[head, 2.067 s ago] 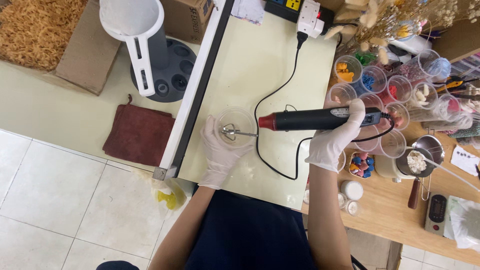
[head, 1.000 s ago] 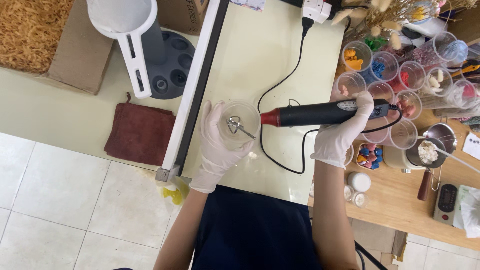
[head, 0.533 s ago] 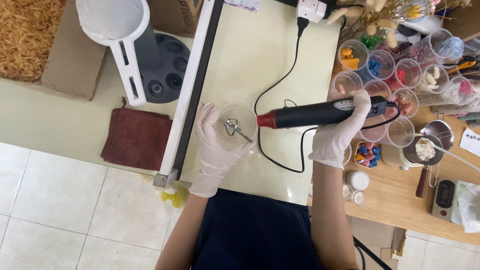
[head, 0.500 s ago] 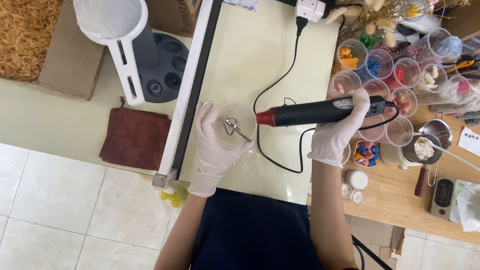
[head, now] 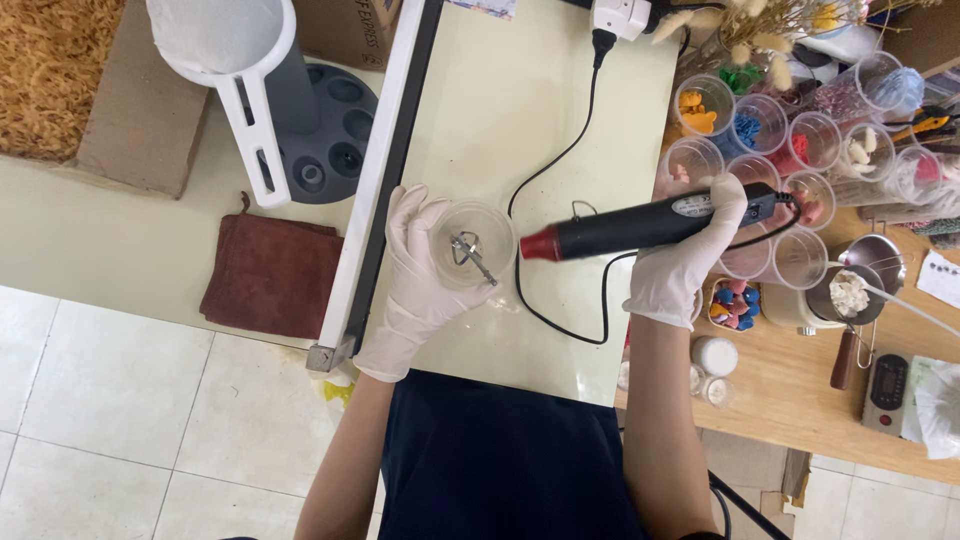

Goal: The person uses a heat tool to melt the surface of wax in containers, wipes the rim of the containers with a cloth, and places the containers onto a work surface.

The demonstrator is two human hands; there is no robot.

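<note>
Both my hands wear white gloves. My left hand [head: 415, 285] cups a small clear round cup [head: 471, 243] over the pale table; a small metal piece [head: 468, 253] lies inside it. My right hand [head: 690, 260] grips a black heat gun [head: 640, 224] by its rear half. The gun lies level, and its red nozzle [head: 540, 243] points left at the cup's rim, a little apart from it. A black cord [head: 560, 175] loops from the gun up to a white power strip [head: 620, 14].
Several clear cups [head: 760, 150] of coloured bits crowd the wooden bench on the right, beside a small metal pot [head: 862, 275] and a digital scale [head: 886, 392]. A dark red cloth [head: 272, 272], a white-handled stand [head: 250, 90] and a cardboard box [head: 140, 120] sit left.
The nozzle, earlier right at the cup's edge, now sits slightly right of it. My left hand still holds the cup.
</note>
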